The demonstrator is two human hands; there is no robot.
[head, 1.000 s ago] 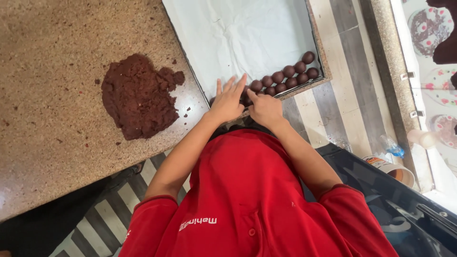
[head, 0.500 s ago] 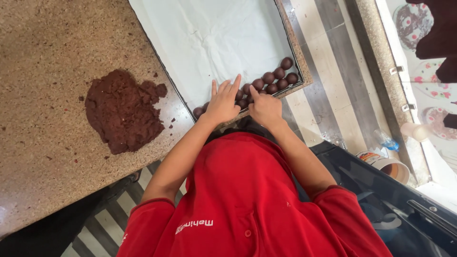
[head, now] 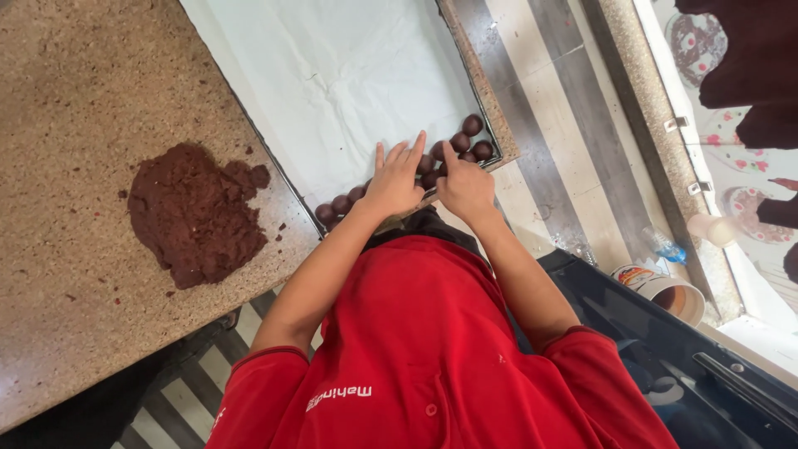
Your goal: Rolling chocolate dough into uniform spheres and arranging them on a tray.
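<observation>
Fingers of my left hand (head: 395, 185) lie spread flat and those of my right hand (head: 465, 187) curl loosely, holding nothing, both touching the balls (head: 461, 143) at the tray's (head: 486, 87) near edge. Small, round, dark brown, they run in a row along that edge, on white paper (head: 332, 75). Farther left, a dough heap (head: 195, 214) sits on the counter (head: 75, 91).

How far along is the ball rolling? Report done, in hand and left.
Done: about a dozen brown balls sit along the near edge of the paper-lined tray. In hand: the left hand and right hand rest over the row, fingers on the balls. Left: a big heap of brown dough lies on the counter, and most of the tray is bare.
</observation>
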